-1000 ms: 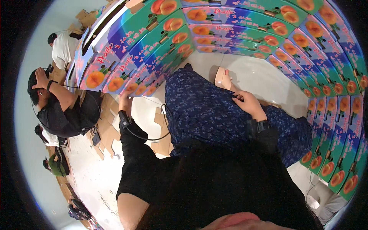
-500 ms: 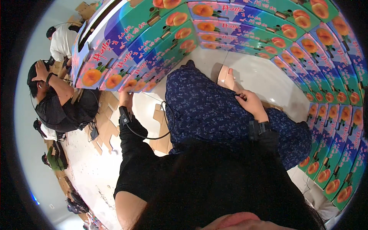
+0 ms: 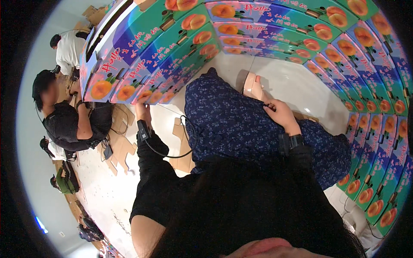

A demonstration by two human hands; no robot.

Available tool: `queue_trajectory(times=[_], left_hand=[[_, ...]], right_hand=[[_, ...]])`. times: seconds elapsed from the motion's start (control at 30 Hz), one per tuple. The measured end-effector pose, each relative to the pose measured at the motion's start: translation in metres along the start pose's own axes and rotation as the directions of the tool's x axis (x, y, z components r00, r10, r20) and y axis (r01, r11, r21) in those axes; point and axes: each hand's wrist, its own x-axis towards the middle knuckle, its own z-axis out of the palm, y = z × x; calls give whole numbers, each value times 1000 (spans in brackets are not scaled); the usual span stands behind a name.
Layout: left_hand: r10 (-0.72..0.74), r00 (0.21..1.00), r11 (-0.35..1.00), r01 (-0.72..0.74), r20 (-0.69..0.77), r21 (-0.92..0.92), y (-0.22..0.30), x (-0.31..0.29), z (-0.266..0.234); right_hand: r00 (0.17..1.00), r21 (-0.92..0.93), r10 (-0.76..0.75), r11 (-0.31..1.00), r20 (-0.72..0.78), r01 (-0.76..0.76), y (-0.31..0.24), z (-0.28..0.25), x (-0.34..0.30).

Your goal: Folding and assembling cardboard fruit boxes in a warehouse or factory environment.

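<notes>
Left hand (image 3: 143, 112) at fruit-printed boxes (image 3: 129, 73), fingers partly hidden, cannot tell its grip; right hand (image 3: 280, 115) pinches navy skirt (image 3: 228, 116).

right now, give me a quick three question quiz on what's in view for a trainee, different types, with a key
1. What does the right hand touch?
a) a cardboard sheet
b) the navy floral skirt
c) the co-worker's sleeve

2. True or false: the left hand is well clear of the left stack of peach-printed cartons.

3. Fill in the blank: the nearest co-worker, on the left, is dressed mostly in ___.

Key:
1. b
2. False; its fingers are at the stack's near edge.
3. black
</notes>
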Motion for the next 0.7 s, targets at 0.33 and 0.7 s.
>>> queue_trajectory(times=[0.33, 0.7], left_hand=[[124, 992, 990, -125, 23, 60, -12, 0, 8], [13, 998, 996, -8, -53, 91, -108, 34, -8]], right_hand=[[1000, -67, 19, 998, -1, -19, -2, 0, 0], [968, 146, -181, 967, -175, 207, -40, 2, 23]])
